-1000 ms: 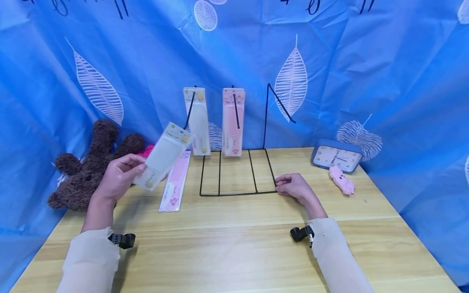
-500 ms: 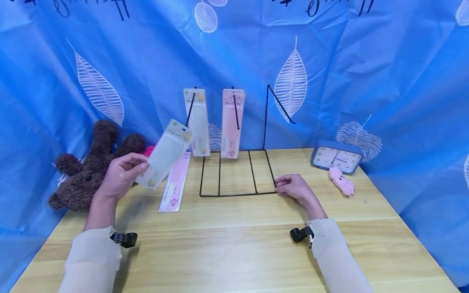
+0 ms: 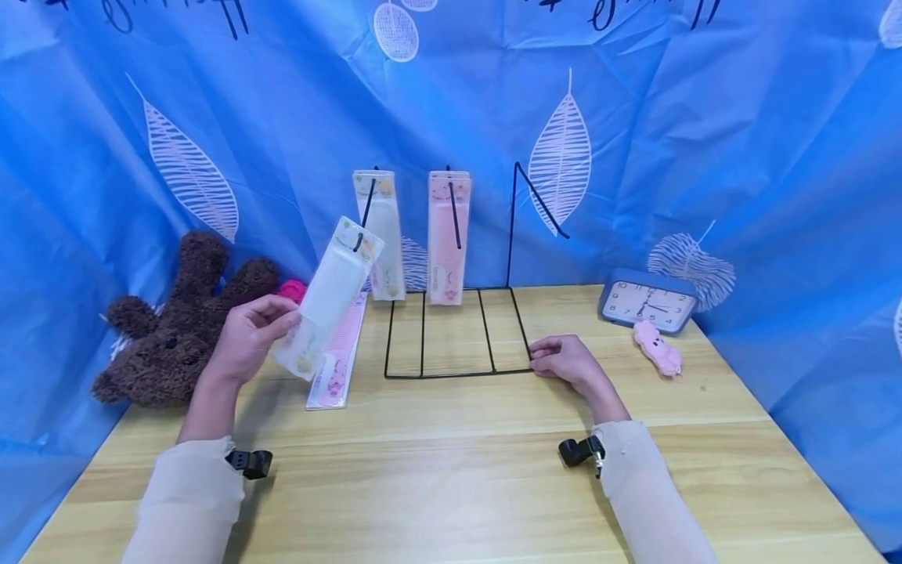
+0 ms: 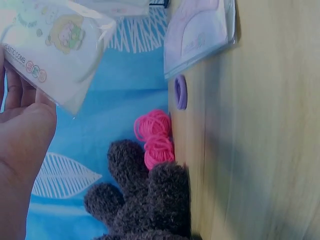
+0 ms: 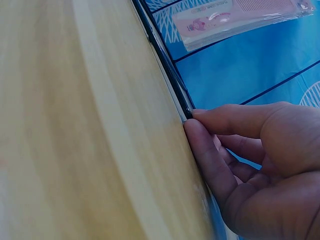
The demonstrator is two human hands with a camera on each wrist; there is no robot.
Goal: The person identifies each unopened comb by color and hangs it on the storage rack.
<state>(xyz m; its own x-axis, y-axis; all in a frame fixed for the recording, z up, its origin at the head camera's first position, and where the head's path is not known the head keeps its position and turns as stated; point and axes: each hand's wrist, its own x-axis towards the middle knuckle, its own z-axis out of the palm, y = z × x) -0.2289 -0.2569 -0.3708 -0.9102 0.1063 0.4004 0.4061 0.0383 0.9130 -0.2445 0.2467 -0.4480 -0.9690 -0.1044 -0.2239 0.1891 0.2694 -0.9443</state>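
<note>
The white comb packet [image 3: 330, 296] is hanging in the air over the left part of the table [image 3: 451, 470], tilted so that its long axis is running from its lower end near the person up and to the right toward the wire rack [image 3: 451, 329]. Its top end, with the hang hole, is sitting right at the tip of the rack's left hook [image 3: 365, 211], and in the head view the hook tip is overlapping the hole; whether it is already passing through cannot be told. The left hand [image 3: 248, 338] is gripping the packet by its lower half, thumb and fingers curled around its edges, so the packet is extending up and away from the fingers toward the hook. This hand is far nearer to the hook than the other.

The right hand [image 3: 564, 360] is resting at the rack's front right corner, its fingers loosely curled and pressing the black base wire [image 5: 165, 65] against the table.

Behind the held packet, 1 white packet [image 3: 380, 235] is hanging on that same left hook and 1 pink packet [image 3: 448, 235] on the middle hook; the right hook [image 3: 539, 200] is bare. Another pink packet [image 3: 340, 345] is lying flat on the table just under the held one. A brown plush toy [image 3: 176, 321] and pink hair ties [image 4: 155, 140] are lying to the left, a blue clock [image 3: 648, 301] and a small pink toy [image 3: 657, 346] to the right.
</note>
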